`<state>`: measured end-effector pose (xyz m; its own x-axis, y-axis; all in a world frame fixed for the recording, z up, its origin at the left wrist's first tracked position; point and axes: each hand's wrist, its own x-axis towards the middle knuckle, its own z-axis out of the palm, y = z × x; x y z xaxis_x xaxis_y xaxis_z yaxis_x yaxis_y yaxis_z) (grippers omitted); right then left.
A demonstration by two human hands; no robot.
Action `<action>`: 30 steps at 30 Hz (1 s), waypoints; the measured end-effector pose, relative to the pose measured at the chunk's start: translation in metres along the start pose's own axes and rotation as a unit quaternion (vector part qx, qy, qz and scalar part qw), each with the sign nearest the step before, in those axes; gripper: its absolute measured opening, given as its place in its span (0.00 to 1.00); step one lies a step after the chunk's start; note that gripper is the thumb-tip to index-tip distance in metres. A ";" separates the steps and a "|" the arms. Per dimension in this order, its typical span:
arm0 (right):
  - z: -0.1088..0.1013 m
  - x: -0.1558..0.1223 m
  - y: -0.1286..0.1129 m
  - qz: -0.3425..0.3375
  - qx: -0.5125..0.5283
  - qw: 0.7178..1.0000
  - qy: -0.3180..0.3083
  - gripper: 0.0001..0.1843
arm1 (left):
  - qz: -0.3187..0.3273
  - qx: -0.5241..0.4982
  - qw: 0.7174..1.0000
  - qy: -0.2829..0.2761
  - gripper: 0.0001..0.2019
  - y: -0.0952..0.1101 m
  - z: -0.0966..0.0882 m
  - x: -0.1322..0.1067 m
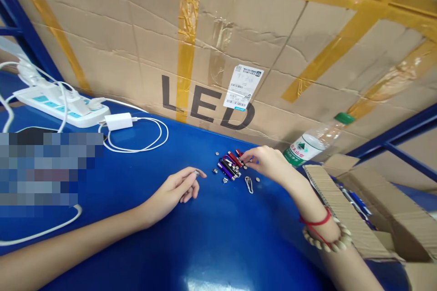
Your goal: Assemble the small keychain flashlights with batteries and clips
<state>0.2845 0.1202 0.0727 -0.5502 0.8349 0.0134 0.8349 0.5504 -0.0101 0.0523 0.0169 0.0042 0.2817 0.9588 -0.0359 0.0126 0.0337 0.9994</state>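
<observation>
My left hand (184, 185) is held just above the blue tabletop, thumb and forefinger pinched on a small silver metal piece (197, 173). My right hand (266, 160) reaches to the right side of a small pile, its fingertips closed together; whatever is between them is hidden. Slim metal tubes make up the pile: a purple tube (226, 171), a black one beside it and red tubes (234, 158) at the back. Small silver parts (236, 170) and round button-like discs are scattered on and around them. A silver wire clip (249, 185) lies in front of my right hand.
Behind the table (218, 236) stands a large taped carton (153, 45) marked LED. A green-capped bottle (305, 145) leans at right, beside an open cardboard box (382, 204) holding blue items. At left are a power strip (82, 118), a white charger (118, 121) and looping cables.
</observation>
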 end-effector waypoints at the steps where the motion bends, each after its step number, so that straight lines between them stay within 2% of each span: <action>1: 0.001 0.000 0.000 0.004 0.008 1.000 -0.017 0.09 | -0.001 0.003 1.000 0.000 0.23 0.001 0.000 0.000; 6: 0.001 0.001 -0.002 0.001 0.044 0.994 -0.103 0.07 | -0.009 0.012 1.000 0.003 0.24 0.005 0.001 0.001; 12: 0.003 0.001 -0.005 0.000 0.014 0.995 -0.101 0.08 | -0.006 0.013 1.000 0.003 0.22 0.001 0.001 0.000; 15: 0.010 0.002 -0.012 -0.027 0.000 0.999 -0.035 0.09 | 0.001 0.013 1.000 0.000 0.20 0.001 0.002 0.000; 18: 0.021 0.006 -0.022 -0.098 -0.015 0.994 0.053 0.15 | 0.007 0.013 1.000 0.001 0.19 0.002 0.004 -0.001; 23: 0.041 0.010 -0.031 -0.248 0.006 0.967 0.056 0.13 | 0.020 -0.005 1.000 0.007 0.19 0.003 0.005 -0.001; 27: 0.047 0.012 -0.032 -0.271 0.006 0.958 0.090 0.13 | 0.016 -0.027 1.000 -0.001 0.20 0.004 0.003 -0.003; 30: 0.045 0.012 -0.034 -0.281 0.033 0.956 0.081 0.11 | 0.019 -0.030 0.999 -0.007 0.20 0.003 0.002 -0.004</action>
<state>0.2484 0.1117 0.0284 -0.8976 0.3982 0.1892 0.4022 0.9153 -0.0183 0.0535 0.0121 0.0078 0.2946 0.9556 0.0030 -0.0561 0.0142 0.9983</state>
